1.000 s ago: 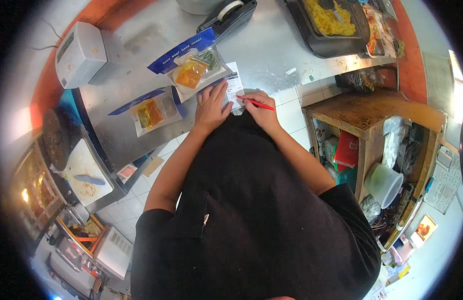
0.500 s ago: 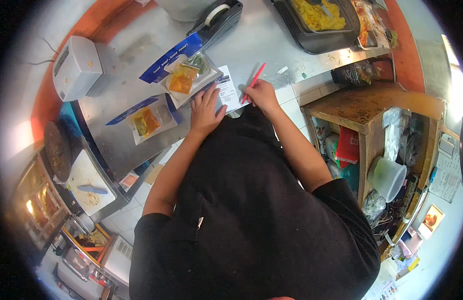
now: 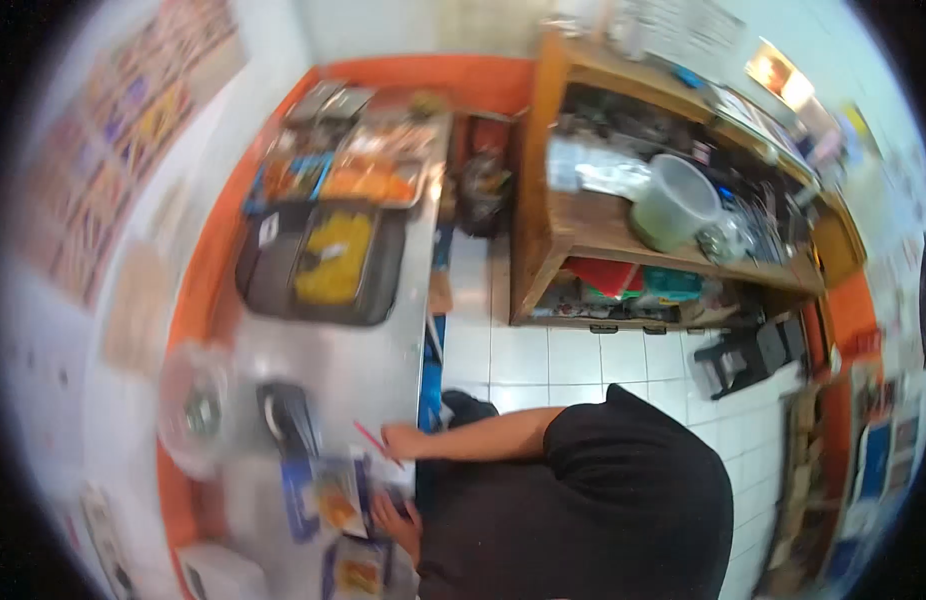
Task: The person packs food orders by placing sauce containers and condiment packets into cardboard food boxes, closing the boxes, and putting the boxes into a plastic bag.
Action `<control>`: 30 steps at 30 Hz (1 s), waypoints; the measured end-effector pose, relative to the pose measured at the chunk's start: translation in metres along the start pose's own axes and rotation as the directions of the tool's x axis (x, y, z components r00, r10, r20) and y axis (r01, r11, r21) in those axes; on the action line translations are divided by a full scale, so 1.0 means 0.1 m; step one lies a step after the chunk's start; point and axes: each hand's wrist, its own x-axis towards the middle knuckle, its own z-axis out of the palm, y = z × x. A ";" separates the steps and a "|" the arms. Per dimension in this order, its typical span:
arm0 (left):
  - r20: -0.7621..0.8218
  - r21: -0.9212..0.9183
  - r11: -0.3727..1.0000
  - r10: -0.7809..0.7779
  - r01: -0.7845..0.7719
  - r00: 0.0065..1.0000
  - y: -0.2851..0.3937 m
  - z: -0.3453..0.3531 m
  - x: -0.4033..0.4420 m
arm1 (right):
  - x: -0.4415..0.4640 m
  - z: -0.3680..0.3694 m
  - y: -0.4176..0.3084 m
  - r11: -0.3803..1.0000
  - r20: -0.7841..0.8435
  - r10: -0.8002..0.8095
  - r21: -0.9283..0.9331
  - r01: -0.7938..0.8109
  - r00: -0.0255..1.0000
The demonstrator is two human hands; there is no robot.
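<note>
My right hand (image 3: 407, 442) is closed around a red pen (image 3: 371, 434), at the edge of the metal counter (image 3: 363, 355). A white printed slip (image 3: 403, 478) lies between my two hands, partly covered. My left hand (image 3: 396, 522) rests with fingers stretched at the slip's lower side, beside a clear food pouch with a blue header (image 3: 301, 498). Orange and green contents show in that pouch. A second pouch (image 3: 359, 574) of the same kind lies below it. The view is smeared by motion, so print and pen tip are unclear.
A black tape dispenser (image 3: 289, 418) and a clear round container (image 3: 195, 412) stand beyond the pouches. Farther along is a dark tray (image 3: 268, 262) with yellow food (image 3: 333, 262). A wooden shelf unit (image 3: 543, 220) with a plastic tub (image 3: 675, 200) stands across the tiled floor (image 3: 573, 355).
The head view has swung right, so the counter now runs up the left side and more of the shelf shows. My right hand still holds the pen; my left hand stays by the slip.
</note>
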 end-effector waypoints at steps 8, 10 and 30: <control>-0.030 -0.047 0.999 0.022 -0.023 0.999 0.24 0.07 0.59 | 0.02 -0.11 0.15 0.989 -0.086 -0.143 0.007 0.145 0.986; -0.027 -0.081 0.997 0.008 -0.010 1.000 0.29 0.06 0.68 | -0.08 -0.31 0.12 0.992 -0.064 -0.130 -0.001 0.130 0.989; 0.071 -0.977 0.034 -0.882 0.213 0.466 0.05 -0.54 -1.53 | -0.68 -0.74 1.15 0.951 -0.049 -0.111 0.285 0.120 0.993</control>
